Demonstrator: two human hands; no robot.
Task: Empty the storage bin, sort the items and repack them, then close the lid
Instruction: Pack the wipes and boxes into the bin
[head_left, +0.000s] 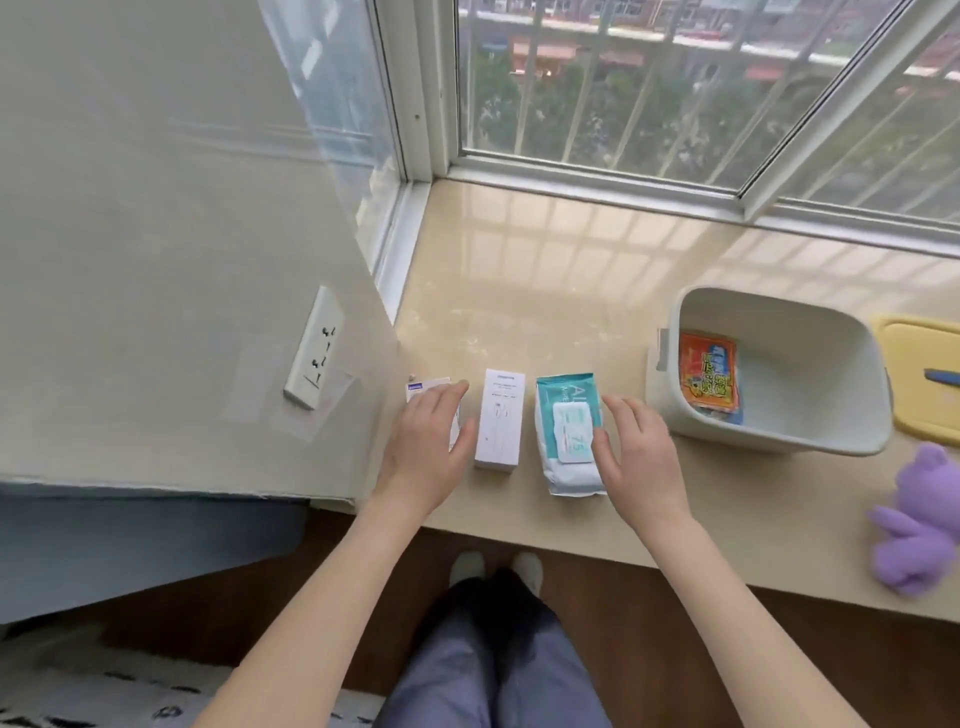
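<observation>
- Storage bin (691, 312) sits far-right on the sill, lid off; orange packet (709, 374) inside at its left wall.
- Wipes pack (563, 431), white box (500, 415) & small box (426, 387) lie in a row near-left, long axes running near-to-far.
- Right hand (639, 457) loose, fingers touching wipes' right edge – nearer the bin.
- Left hand (426, 447) flat, unclenched over small box; grip can't tell.
- Yellow lid (914, 338) right of bin.
</observation>
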